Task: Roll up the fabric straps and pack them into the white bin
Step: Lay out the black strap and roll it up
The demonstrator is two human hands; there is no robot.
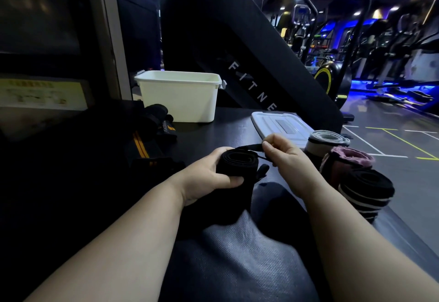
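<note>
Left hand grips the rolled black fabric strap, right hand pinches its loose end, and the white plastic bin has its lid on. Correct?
Only the lid is wrong: the head view shows the white plastic bin open, its flat pale lid lying on the dark mat beside it. The rest holds.

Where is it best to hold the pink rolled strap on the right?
Grip the pink roll round its cylindrical body, coming from above, fingers on its left and right flanks. The grey roll behind and black striped roll in front crowd its other sides, and squeezing the body should keep the coil wound.
</note>
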